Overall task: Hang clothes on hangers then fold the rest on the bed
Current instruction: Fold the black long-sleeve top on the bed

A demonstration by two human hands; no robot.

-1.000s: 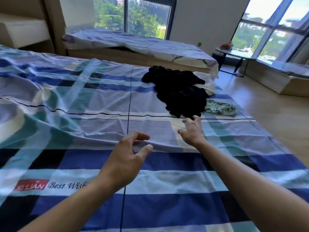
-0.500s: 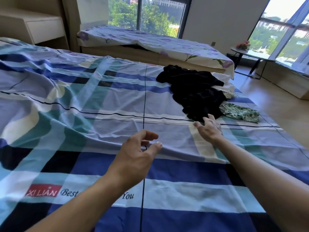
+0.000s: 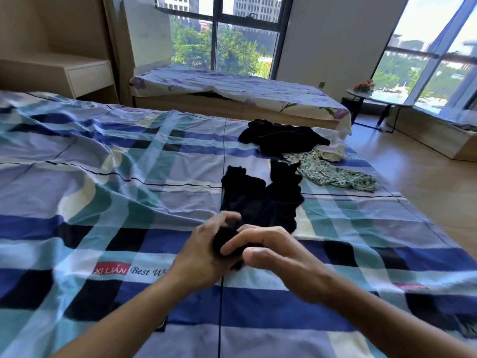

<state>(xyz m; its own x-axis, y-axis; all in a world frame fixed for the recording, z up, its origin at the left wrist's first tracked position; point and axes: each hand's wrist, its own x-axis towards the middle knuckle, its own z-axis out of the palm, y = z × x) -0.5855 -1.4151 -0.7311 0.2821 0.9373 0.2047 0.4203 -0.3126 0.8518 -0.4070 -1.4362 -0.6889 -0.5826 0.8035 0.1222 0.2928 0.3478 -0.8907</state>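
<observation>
Nearest, the left hand (image 3: pixel 204 251) and right hand (image 3: pixel 278 259) each close their grip round the bunched near end of the black garment (image 3: pixel 258 200), which lies on the bed (image 3: pixel 103 228). Just beyond the garment lies a floral piece (image 3: pixel 333 174), and farther off a dark pile (image 3: pixel 284 138).

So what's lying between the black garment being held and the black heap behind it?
In the head view, mostly bare blue checked bedsheet, plus the end of a crumpled green floral cloth.
</observation>
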